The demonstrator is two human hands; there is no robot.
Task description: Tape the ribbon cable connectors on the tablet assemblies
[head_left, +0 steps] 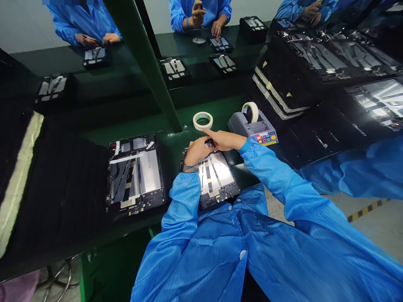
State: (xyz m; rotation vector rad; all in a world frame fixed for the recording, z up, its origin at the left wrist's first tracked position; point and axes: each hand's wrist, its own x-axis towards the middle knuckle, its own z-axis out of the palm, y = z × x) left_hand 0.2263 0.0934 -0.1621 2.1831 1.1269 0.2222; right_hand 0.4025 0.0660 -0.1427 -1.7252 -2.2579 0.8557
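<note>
The left hand (195, 151) curls in a narrow grip around a small dark part (210, 144) over the tablet (217, 178). The right hand (224, 140) is open, forefinger extended toward the tape roll (202, 121).

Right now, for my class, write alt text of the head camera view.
The left hand and right hand, in blue sleeves, meet over the top edge of an opened tablet on a dark green bench, near another opened tablet, a roll of tape and a tape dispenser.

A pale wall (25, 25) stands behind a long dark desk (126, 121) with a green post (141, 63). The grey floor (378, 235) has a yellow-and-black stripe (365, 210), and metal stool legs (59, 281) show lower left.
</note>
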